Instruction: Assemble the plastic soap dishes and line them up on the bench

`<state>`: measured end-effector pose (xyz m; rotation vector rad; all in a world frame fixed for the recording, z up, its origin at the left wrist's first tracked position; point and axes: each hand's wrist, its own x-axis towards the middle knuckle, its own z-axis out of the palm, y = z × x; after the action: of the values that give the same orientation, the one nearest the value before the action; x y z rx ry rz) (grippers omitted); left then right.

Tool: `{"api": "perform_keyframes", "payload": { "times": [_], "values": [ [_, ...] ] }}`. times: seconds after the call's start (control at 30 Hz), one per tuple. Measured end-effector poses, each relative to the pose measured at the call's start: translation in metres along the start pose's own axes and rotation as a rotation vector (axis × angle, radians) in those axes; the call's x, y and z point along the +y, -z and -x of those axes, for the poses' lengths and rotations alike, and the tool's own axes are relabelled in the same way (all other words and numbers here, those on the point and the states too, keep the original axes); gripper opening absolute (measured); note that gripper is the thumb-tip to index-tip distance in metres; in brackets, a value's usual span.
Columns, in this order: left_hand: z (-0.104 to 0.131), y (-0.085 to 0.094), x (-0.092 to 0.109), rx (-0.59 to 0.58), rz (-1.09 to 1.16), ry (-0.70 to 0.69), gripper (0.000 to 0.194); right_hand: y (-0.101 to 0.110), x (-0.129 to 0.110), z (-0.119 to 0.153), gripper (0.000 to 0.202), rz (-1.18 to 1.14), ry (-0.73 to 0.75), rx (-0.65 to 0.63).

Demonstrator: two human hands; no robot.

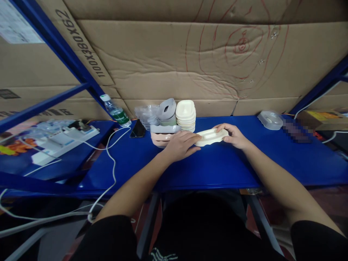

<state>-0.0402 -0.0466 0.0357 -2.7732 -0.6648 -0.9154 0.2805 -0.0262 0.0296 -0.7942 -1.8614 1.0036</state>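
Between my hands, just above the blue table, is a cream plastic tray with a wavy edge (211, 137). My left hand (181, 145) has its fingers on the tray's left end. At the right end, my right hand (231, 135) grips the tray between thumb and fingers. Behind my left hand sit stacked pink and grey pieces (161, 137). Grey and green pieces (166, 110) stand behind those, beside a stack of cream pieces (186, 114). Clear plastic pieces (146, 113) lie to their left.
A water bottle (116, 111) and a black phone (137, 128) are at the left of the blue table (214, 170). White cables (112, 163) cross its left side. A clear container (270, 120) lies at the back right, near a cardboard box (323, 120).
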Motion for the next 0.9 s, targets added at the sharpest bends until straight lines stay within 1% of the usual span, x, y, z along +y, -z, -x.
{"api": "perform_keyframes", "payload": {
  "times": [0.17,0.27,0.4,0.5,0.57,0.63,0.7,0.77,0.9],
  "values": [
    [-0.003,-0.001,0.004,-0.038,0.003,0.014,0.039,0.003,0.0,0.0,0.072,-0.038,-0.051,0.066],
    [-0.002,-0.005,0.007,-0.071,-0.034,0.013,0.035,0.004,0.001,0.0,0.077,-0.047,-0.054,0.066],
    [-0.002,-0.012,0.009,-0.126,-0.056,-0.016,0.033,0.0,0.001,-0.001,0.092,-0.025,-0.075,0.051],
    [-0.002,-0.016,0.009,-0.106,-0.074,-0.017,0.035,-0.003,0.003,-0.004,0.101,0.003,-0.079,0.091],
    [-0.002,-0.017,0.009,-0.073,-0.096,0.017,0.036,-0.006,0.008,-0.006,0.104,0.026,-0.079,0.121],
    [-0.002,-0.016,0.01,-0.052,-0.115,0.068,0.035,-0.01,0.013,-0.006,0.104,0.042,-0.079,0.101],
    [-0.003,-0.012,0.01,-0.041,-0.142,0.135,0.034,-0.014,0.018,-0.006,0.098,0.056,-0.082,0.05],
    [-0.007,-0.005,0.007,-0.013,-0.186,0.211,0.034,-0.018,0.02,-0.005,0.091,0.087,-0.089,0.007],
    [-0.024,0.019,-0.01,0.104,-0.262,0.352,0.028,-0.023,0.016,-0.003,0.084,0.164,-0.09,-0.021]
  ]
}}
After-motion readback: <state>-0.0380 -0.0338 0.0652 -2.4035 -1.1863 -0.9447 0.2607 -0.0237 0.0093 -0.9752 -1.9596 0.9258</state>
